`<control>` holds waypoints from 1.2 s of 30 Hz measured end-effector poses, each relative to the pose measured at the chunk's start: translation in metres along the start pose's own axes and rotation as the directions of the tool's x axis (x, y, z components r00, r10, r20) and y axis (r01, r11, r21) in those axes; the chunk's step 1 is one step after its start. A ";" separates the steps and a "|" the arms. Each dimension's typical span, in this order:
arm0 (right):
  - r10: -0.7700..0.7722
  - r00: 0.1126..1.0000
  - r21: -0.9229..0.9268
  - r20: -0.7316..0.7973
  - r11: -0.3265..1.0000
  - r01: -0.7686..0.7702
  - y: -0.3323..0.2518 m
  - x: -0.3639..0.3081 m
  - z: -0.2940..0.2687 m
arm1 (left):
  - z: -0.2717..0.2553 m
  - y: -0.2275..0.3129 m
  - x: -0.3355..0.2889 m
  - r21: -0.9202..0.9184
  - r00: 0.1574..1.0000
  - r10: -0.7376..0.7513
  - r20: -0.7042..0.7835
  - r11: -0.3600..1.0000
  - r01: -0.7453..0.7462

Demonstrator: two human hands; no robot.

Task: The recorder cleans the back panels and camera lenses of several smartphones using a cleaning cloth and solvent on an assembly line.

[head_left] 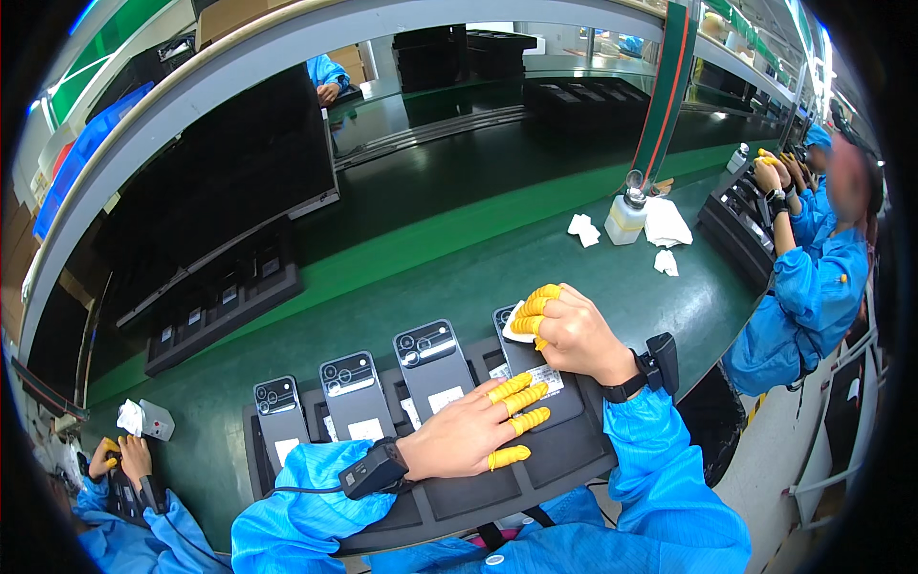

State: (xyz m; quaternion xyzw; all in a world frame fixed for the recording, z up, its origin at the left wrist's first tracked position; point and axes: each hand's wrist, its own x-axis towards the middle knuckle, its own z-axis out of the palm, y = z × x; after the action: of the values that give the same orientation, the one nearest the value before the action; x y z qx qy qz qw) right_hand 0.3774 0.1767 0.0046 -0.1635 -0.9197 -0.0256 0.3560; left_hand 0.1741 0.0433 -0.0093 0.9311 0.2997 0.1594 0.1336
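Note:
A black foam tray (469, 499) lies before me with several smartphones in its slots, backs up and camera lenses at the far end. My left hand (473, 430), in yellow finger cots, rests flat with fingers spread over the lower part of the rightmost smartphone (564, 407). Pinched in my right hand (579, 330), also in yellow finger cots, is a white wipe (517, 323), pressed on that phone's camera area. The fingers partly hide the lenses. To the left, another smartphone (430, 359), a third (352, 387) and one at the end (279, 407) bear white labels.
A bottle (626, 218) stands at the far right beside white wipes (666, 223) and crumpled pieces. Beyond the green table edge, a conveyor (430, 210) carries another black tray (225, 301). Co-workers in blue sit at right (813, 287) and lower left (177, 536).

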 end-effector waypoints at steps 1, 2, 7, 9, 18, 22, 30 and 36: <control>0.000 1.000 -0.001 -0.006 1.000 0.000 0.000 -0.001 0.000 | 0.000 0.000 0.001 0.002 1.000 0.001 0.001 1.000 -0.001; 0.000 1.000 -0.001 -0.012 1.000 0.000 0.001 -0.001 0.000 | 0.000 0.000 0.002 0.001 1.000 0.002 0.003 1.000 -0.002; -0.002 1.000 0.007 -0.015 1.000 0.002 0.000 0.000 0.000 | -0.001 0.002 0.001 0.008 0.999 0.010 -0.039 1.000 -0.010; -0.001 1.000 0.006 -0.011 1.000 0.001 0.000 0.000 0.000 | -0.002 0.002 0.001 0.007 0.999 0.010 -0.041 1.000 -0.010; 0.001 1.000 0.008 -0.012 1.000 -0.001 0.000 0.000 0.000 | 0.000 0.000 0.000 0.015 1.000 0.001 0.002 1.000 -0.001; -0.001 1.000 0.004 -0.015 1.000 0.001 0.000 0.000 0.000 | -0.001 0.000 0.001 0.011 1.000 0.002 0.006 1.000 -0.002; 0.003 1.000 0.005 -0.003 1.000 -0.003 0.000 -0.001 0.000 | -0.002 0.002 0.001 -0.004 0.999 0.005 -0.035 1.000 -0.005; -0.002 1.000 0.003 -0.011 1.000 0.002 0.000 0.000 0.000 | 0.000 0.000 0.001 -0.002 1.000 0.005 -0.005 1.000 -0.005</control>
State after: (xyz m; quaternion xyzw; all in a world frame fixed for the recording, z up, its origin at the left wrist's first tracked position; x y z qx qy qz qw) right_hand 0.3778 0.1764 0.0048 -0.1620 -0.9180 -0.0252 0.3612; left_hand 0.1745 0.0438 -0.0088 0.9313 0.2975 0.1622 0.1336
